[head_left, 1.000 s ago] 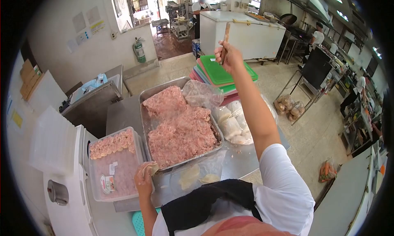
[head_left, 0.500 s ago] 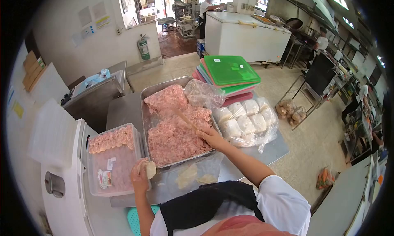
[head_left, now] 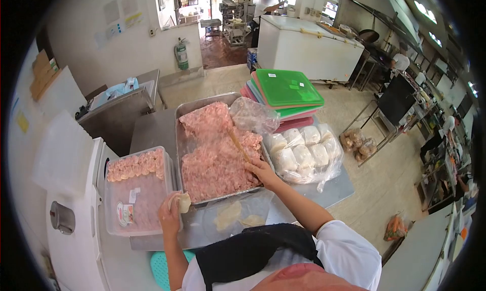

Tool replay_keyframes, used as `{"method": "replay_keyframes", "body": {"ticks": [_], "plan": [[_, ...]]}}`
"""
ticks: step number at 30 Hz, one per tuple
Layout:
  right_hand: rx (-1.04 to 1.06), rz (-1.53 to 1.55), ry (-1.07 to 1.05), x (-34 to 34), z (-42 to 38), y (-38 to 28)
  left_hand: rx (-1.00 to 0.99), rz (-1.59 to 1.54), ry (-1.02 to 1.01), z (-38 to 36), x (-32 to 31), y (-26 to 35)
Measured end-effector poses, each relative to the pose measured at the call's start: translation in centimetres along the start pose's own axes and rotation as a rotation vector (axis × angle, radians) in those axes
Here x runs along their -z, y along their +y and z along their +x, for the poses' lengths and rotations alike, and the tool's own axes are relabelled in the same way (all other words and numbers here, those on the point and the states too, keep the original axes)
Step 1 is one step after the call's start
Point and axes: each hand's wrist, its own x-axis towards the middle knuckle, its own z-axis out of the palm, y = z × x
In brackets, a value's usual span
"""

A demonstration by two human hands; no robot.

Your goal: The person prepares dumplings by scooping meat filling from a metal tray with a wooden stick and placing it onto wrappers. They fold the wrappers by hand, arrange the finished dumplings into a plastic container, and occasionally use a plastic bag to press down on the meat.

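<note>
My right hand (head_left: 261, 172) is closed around a thin wooden stick (head_left: 239, 146), whose far end touches the ground meat (head_left: 217, 164) in a large metal tray (head_left: 178, 148). Closed on a pale round wrapper (head_left: 184, 202), my left hand (head_left: 169, 210) is by the tray's lower left corner, beside a clear plastic container (head_left: 137, 233). Rows of small filled pieces (head_left: 135, 167) lie at the far end of that container. Loose flat wrappers (head_left: 228, 215) rest on the metal table in front of me.
Bagged white wrapper stacks (head_left: 304, 151) sit right of the tray, below stacked coloured lids (head_left: 289, 88). A clear plastic bag (head_left: 253, 114) overlaps the tray. People work at the back and far right.
The stick now stands steeper, its tip farther right in the meat. The view has shifted slightly. My left hand still holds the wrapper.
</note>
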Motion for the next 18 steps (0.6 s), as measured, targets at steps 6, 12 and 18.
{"method": "replay_keyframes", "body": {"ticks": [6, 12, 18], "plan": [[-0.025, 0.002, 0.022, -0.3, 0.0, -0.2, 0.021, -0.038, -0.005, 0.2, 0.1, 0.7], [-0.003, 0.011, -0.010, 0.1, -0.1, 0.0, 0.032, -0.073, -0.022, 0.3, 0.1, 0.9], [0.001, 0.034, -0.022, 0.1, 0.1, 0.2, 0.024, -0.086, -0.025, 0.3, 0.1, 0.5]]}}
